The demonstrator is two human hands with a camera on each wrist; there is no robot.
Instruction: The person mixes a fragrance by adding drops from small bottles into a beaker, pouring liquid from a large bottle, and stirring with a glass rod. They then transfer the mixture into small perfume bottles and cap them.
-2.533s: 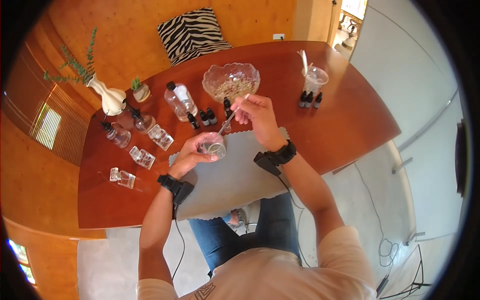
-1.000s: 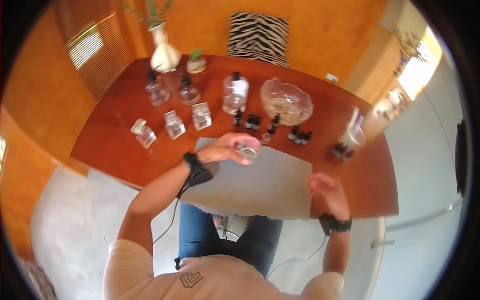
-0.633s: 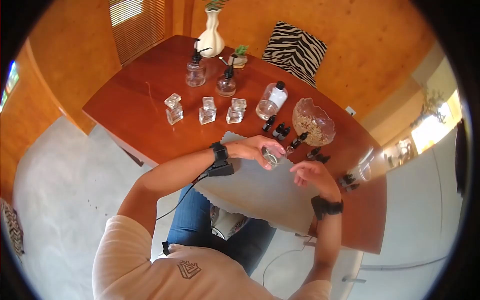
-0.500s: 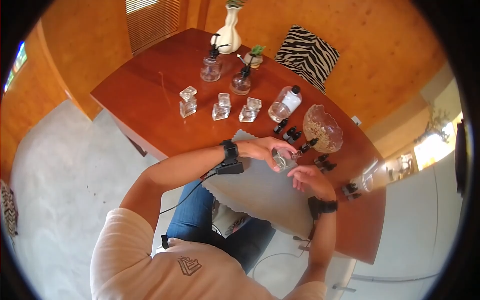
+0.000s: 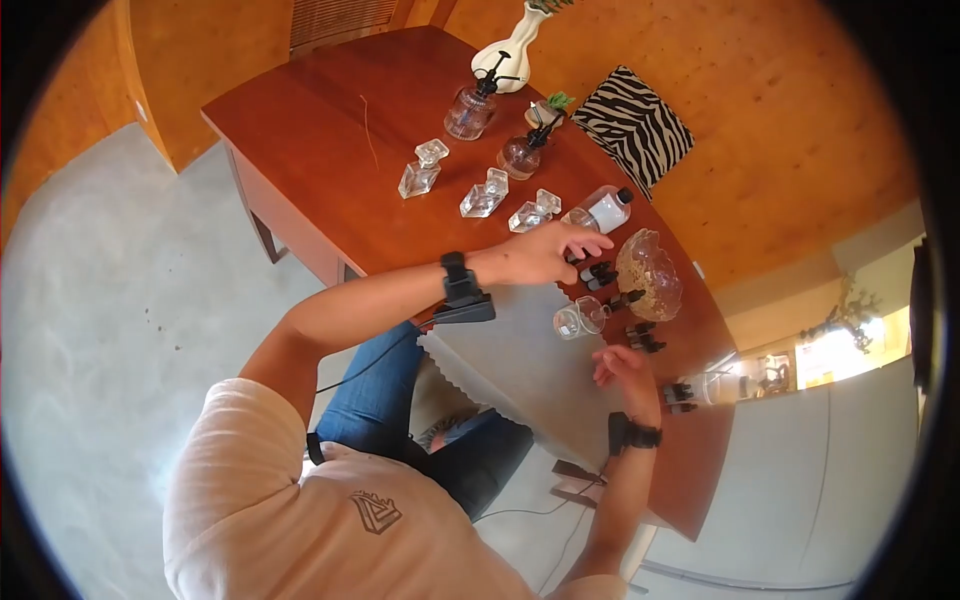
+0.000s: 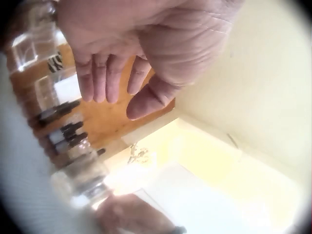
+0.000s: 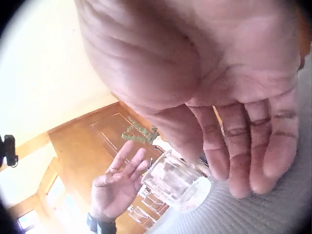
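My left hand (image 5: 540, 255) has let go of the small clear glass jar (image 5: 580, 318), which now stands on the grey scalloped mat (image 5: 520, 350).
Left hand's fingers spread, empty, over the small black dropper bottles (image 5: 598, 272); right hand (image 5: 625, 368) relaxed, holding nothing.

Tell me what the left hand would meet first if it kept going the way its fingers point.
Probably the clear bottle with the black cap, lying just past the left hand and its outstretched fingers. The small dark dropper bottles sit slightly to one side; depth is unclear.

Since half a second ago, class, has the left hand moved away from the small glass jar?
Yes. The left hand has let go of the small glass jar, now standing on the grey mat, and reaches with open fingers toward the dropper bottles.
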